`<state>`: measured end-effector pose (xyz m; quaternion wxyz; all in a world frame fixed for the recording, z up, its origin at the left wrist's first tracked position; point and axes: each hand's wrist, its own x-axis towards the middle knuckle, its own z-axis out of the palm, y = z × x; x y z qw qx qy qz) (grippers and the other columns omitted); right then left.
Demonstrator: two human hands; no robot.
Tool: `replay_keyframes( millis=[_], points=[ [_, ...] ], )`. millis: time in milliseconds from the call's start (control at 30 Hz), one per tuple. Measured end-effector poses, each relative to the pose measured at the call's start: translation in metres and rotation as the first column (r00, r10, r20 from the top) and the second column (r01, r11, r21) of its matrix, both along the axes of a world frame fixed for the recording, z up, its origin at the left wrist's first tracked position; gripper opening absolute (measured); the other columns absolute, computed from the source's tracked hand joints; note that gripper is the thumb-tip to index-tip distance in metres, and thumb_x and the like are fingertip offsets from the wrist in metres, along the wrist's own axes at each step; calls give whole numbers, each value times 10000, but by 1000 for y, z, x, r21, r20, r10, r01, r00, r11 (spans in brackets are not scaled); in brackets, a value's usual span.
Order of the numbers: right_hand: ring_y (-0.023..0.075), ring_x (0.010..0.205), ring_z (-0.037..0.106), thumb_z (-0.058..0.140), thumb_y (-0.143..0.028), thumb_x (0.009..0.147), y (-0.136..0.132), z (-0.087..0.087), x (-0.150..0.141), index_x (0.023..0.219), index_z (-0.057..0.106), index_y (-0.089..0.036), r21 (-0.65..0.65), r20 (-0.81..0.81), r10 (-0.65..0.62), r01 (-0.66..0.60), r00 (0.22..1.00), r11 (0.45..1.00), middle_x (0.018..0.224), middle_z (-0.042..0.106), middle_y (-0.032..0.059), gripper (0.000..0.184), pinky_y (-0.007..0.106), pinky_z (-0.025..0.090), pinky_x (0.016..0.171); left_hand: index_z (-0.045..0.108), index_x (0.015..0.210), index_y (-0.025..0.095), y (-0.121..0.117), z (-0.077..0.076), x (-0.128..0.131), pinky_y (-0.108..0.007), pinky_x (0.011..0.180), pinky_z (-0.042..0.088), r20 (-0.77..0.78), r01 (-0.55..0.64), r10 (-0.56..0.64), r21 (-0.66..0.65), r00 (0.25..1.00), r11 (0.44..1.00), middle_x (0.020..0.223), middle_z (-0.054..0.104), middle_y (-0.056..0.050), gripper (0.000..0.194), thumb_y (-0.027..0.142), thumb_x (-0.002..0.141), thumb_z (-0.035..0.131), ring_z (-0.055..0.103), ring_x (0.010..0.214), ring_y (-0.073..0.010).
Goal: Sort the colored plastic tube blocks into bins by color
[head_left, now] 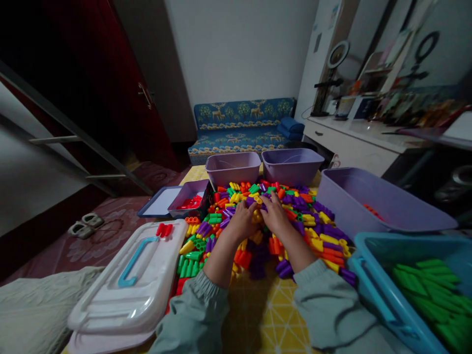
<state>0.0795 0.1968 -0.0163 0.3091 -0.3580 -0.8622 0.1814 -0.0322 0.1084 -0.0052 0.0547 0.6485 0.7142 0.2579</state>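
Note:
My left hand point(243, 220) and my right hand point(275, 214) meet over a big heap of coloured plastic tube-shaped building blocks point(217, 216). Between the fingertips of both hands is a yellow building block point(258, 200) with round open ends, and both hands are closed on it. More yellow and purple pieces lie right under the hands, partly hidden by the fingers. Around them spread red, orange, green, yellow and purple blocks.
Behind the heap stand two purple bins point(233, 167), point(293, 162). A larger purple bin point(354, 196) with a few red pieces and a blue bin point(387, 241) of green blocks stand right. Left are a small box point(184, 196) with red pieces and a white lid point(147, 265).

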Motion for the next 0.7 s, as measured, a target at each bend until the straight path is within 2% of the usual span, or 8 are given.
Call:
replay_keyframes(
  millis=[100,233,300,367,500,600,700],
  points=[
    [292,1352,358,539,-166,839,10,1,4,1244,556,-94,-16,-97,-69,67,993,998,1422,385,213,411,458,316,1104,504,1285,173,16,-8,-9,-495,1009,425,87,-87,75,136,993,987,1332,456,-181,588,65,721,628,491,1233,-301],
    [268,1282,446,534,-237,851,13,15,26,1204,591,-116,53,-206,-112,126,972,991,1375,465,188,378,432,367,1063,585,1217,147,14,-11,-15,-430,980,461,144,-162,127,269,981,949,1262,537,-168,425,139,793,616,555,1157,-273],
    [258,1190,527,564,-270,836,14,27,44,1160,625,-140,59,-124,-144,153,982,987,1276,565,154,354,411,408,1014,636,1150,154,7,-5,-16,-405,954,478,138,-165,130,285,982,944,1200,592,-144,345,174,806,618,586,1104,-256],
    [258,1038,611,602,-324,814,15,39,61,1124,653,-170,19,72,-194,193,978,981,1119,660,120,350,394,461,913,672,1087,158,3,2,-14,-374,910,497,140,-184,149,278,979,943,1114,643,-119,279,173,818,599,620,1019,-229],
    [270,915,646,662,-469,752,18,45,80,1135,660,-220,-32,379,-194,223,905,974,1050,687,106,457,370,479,773,699,1015,164,3,7,-8,-330,830,513,143,-227,196,253,970,940,968,686,-85,235,144,818,574,642,891,-199],
    [294,967,626,667,-494,740,13,36,70,1226,608,-210,-10,433,-156,178,888,984,1102,657,134,566,391,470,799,708,985,174,6,1,-2,-321,824,507,139,-191,160,253,977,948,969,684,-78,209,182,812,591,633,903,-202],
    [297,1077,574,661,-381,760,2,25,50,1326,523,-218,25,377,-94,91,921,996,1174,609,132,605,400,448,885,704,1015,186,8,-3,3,-326,860,492,101,-61,36,266,994,962,1003,667,-77,243,202,794,602,611,954,-208]
  ],
)
